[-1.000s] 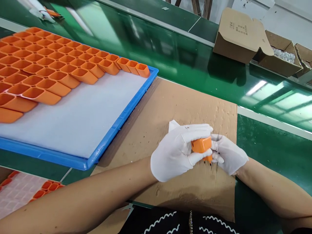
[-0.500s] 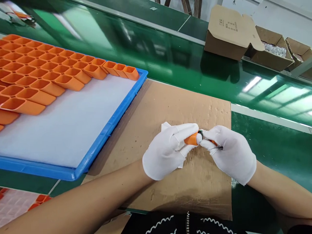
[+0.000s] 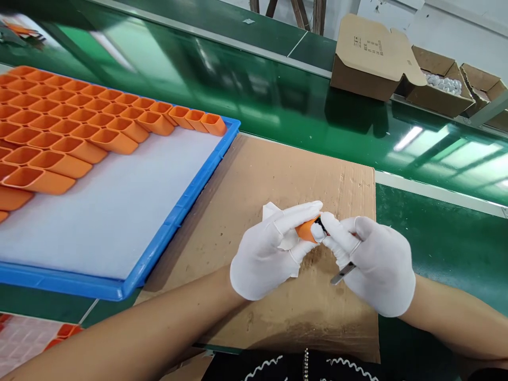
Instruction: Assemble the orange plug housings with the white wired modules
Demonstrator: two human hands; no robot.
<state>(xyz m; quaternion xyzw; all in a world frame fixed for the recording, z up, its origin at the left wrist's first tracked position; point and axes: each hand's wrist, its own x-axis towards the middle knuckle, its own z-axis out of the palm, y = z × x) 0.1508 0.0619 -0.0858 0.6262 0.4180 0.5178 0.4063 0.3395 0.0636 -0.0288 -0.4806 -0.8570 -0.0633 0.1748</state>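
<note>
My left hand [image 3: 270,254], in a white glove, is closed around a small orange plastic shell [image 3: 306,230] and a bit of white cloth. My right hand [image 3: 377,264], also gloved, pinches the open end of that shell with thumb and forefinger. A thin metal blade [image 3: 343,273] sticks out from under its fingers. Both hands hover over a brown cardboard sheet [image 3: 278,180]. Left of them a blue tray [image 3: 178,211] with a white liner holds several rows of orange shells [image 3: 71,132].
A green conveyor belt [image 3: 246,74] runs behind the cardboard. Open cardboard boxes [image 3: 369,58] stand at the far right, one with white parts [image 3: 442,83]. A second tray with orange pieces [image 3: 59,332] shows at the bottom left.
My right hand has turned and drawn back lower right, so the metal blade now shows beneath it. The orange shell has rolled further into my left hand.
</note>
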